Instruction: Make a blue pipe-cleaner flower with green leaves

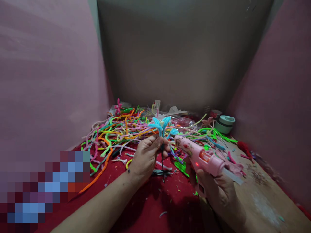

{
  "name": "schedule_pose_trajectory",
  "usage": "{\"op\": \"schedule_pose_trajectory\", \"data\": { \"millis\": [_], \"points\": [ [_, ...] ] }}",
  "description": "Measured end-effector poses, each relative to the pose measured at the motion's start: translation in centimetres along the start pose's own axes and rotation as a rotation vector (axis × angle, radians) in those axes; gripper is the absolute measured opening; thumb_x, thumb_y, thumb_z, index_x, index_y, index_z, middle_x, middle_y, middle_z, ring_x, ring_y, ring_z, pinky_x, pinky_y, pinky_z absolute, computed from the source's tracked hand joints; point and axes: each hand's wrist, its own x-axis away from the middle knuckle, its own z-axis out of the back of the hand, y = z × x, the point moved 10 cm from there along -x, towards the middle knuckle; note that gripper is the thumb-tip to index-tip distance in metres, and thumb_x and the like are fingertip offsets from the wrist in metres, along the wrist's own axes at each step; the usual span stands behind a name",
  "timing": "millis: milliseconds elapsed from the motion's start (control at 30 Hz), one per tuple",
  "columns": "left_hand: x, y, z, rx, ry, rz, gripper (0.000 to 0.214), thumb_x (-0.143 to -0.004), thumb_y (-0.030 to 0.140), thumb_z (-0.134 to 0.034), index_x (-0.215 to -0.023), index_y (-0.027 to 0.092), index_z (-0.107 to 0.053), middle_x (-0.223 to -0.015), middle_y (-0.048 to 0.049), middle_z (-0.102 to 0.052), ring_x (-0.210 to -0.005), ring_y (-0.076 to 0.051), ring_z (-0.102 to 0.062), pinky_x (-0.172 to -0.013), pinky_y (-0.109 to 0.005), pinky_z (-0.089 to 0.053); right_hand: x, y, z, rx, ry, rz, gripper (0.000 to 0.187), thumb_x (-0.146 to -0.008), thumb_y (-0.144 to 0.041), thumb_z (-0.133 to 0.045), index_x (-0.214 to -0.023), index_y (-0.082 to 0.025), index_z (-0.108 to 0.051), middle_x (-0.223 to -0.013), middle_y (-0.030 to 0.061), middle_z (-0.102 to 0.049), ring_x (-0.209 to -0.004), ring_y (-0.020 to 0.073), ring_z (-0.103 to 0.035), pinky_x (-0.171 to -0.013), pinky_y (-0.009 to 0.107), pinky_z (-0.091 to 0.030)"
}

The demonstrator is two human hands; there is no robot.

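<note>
My left hand (147, 155) pinches the dark stem of a blue pipe-cleaner flower (160, 124), which stands upright with its petals spread. In my right hand (218, 191) is a pink glue gun (194, 150), its small red light lit and a clear glue stick poking out of its back end. The gun's tip points at the flower, close to a blue petal on its right side; whether they touch I cannot tell. Below the flower, the scissors (161, 172) lie on the red cloth, partly hidden behind my left wrist.
A tangled heap of many-coloured pipe cleaners (121, 129) spreads behind my hands over the red cloth (141, 207). At the back right stands a pale green lidded container (225, 124). Pink pipe-cleaner pieces (234, 166) lie on bare board at the right. Walls close in on both sides.
</note>
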Motion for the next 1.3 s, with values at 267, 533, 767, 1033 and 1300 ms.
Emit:
{"op": "schedule_pose_trajectory", "data": {
  "millis": [267,533,767,1033,1300],
  "points": [
    [0.2,0.2,0.0,-0.068,0.007,-0.013,0.023,-0.084,0.030,-0.052,-0.073,0.012,-0.060,-0.067,-0.0015,-0.058,-0.054,-0.006,-0.050,-0.055,-0.018,-0.040,0.0,-0.8,0.5,0.075,0.031,0.055,0.036,-0.074,-0.052,-0.057,-0.064,-0.018,-0.050,-0.047,-0.0035,-0.040,-0.040,0.0086,-0.036,-0.035,0.022,-0.030],
    [0.1,0.8,0.0,-0.169,0.012,-0.073,0.024,-0.085,0.030,-0.049,-0.072,0.012,-0.059,-0.068,-0.0015,-0.057,-0.056,-0.008,-0.051,-0.057,-0.020,-0.041,-0.1,-1.6,0.2,0.054,0.034,0.126,0.033,-0.075,-0.050,-0.056,-0.066,-0.019,-0.051,-0.049,-0.0030,-0.042,-0.039,0.0088,-0.035,-0.033,0.022,-0.029],
    [0.2,1.0,-0.1,-0.209,0.009,-0.085,0.023,-0.085,0.029,-0.048,-0.072,0.013,-0.058,-0.067,-0.0006,-0.056,-0.056,-0.008,-0.051,-0.057,-0.021,-0.042,0.0,-0.8,0.3,0.041,0.002,0.095,0.031,-0.075,-0.047,-0.057,-0.065,-0.018,-0.052,-0.049,-0.0024,-0.043,-0.042,0.0100,-0.038,-0.036,0.023,-0.032],
    [0.3,0.9,-0.2,-0.238,0.018,-0.058,0.024,-0.085,0.030,-0.048,-0.071,0.012,-0.057,-0.067,-0.0013,-0.056,-0.056,-0.008,-0.050,-0.057,-0.021,-0.042,0.0,-0.8,0.2,0.048,-0.006,0.093,0.030,-0.076,-0.047,-0.056,-0.068,-0.018,-0.052,-0.051,-0.0016,-0.045,-0.044,0.0107,-0.040,-0.037,0.022,-0.034],
    [0.3,1.2,-0.2,-0.235,0.029,-0.071,0.022,-0.084,0.030,-0.049,-0.071,0.013,-0.057,-0.066,-0.0012,-0.055,-0.057,-0.009,-0.050,-0.057,-0.022,-0.042,0.0,-1.6,0.5,0.131,0.013,0.165,0.034,-0.077,-0.045,-0.056,-0.056,-0.019,-0.047,-0.047,-0.0016,-0.044,-0.041,0.0102,-0.040,-0.034,0.021,-0.033]
  ]
}}
